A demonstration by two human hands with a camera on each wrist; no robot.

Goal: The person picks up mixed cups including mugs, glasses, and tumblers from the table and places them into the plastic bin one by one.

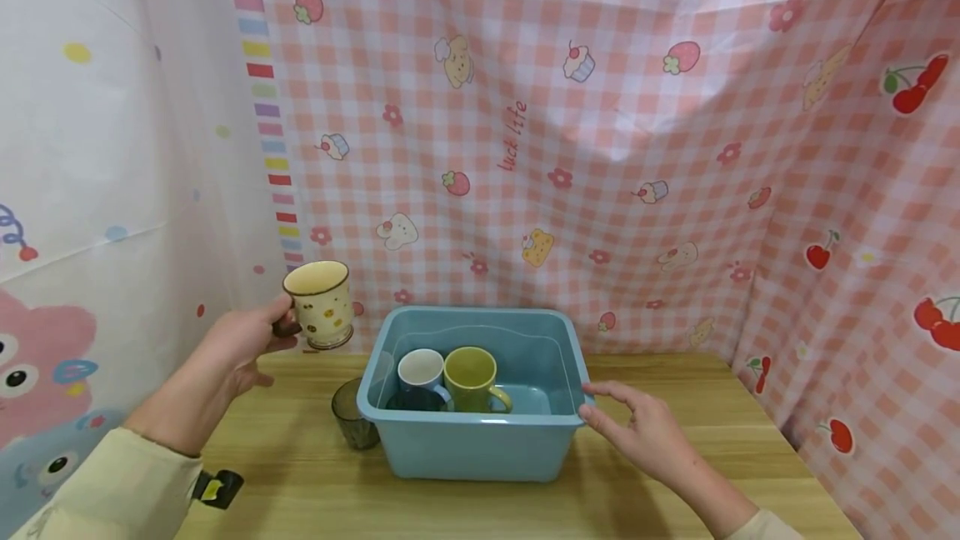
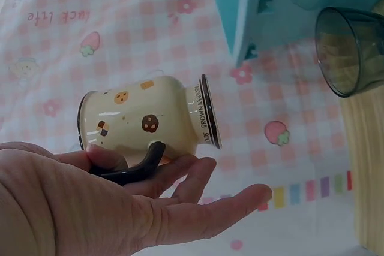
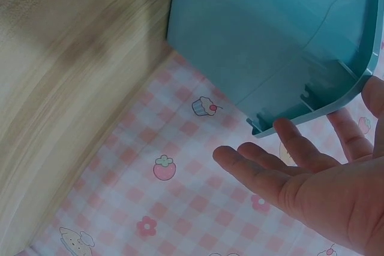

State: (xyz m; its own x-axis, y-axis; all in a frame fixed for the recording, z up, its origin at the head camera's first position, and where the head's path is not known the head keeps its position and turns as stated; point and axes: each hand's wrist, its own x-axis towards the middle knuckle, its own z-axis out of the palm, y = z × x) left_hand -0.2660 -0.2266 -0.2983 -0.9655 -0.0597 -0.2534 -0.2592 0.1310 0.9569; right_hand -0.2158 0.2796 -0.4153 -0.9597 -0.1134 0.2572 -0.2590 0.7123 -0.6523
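My left hand [image 1: 243, 340] grips the dark handle [image 2: 135, 171] of a cream mug [image 1: 324, 307] with a brown rim and small cookie prints. The mug is upright, raised above the table to the left of a blue plastic tub [image 1: 480, 448]. My right hand [image 1: 645, 432] touches the tub's right rim, thumb and fingertips at the edge, with its fingers extended in the right wrist view. Inside the tub stand a white mug [image 1: 422, 367] and an olive-green mug [image 1: 468, 373]. A dark item [image 1: 416, 400] beside them is partly hidden by the front wall.
A dark see-through glass [image 1: 354, 419] stands on the wooden table [image 1: 292, 473], close against the tub's left side. Pink checked cloth [image 1: 480, 132] hangs behind the table and along the right, and a white printed cloth [image 1: 97, 148] hangs at the left.
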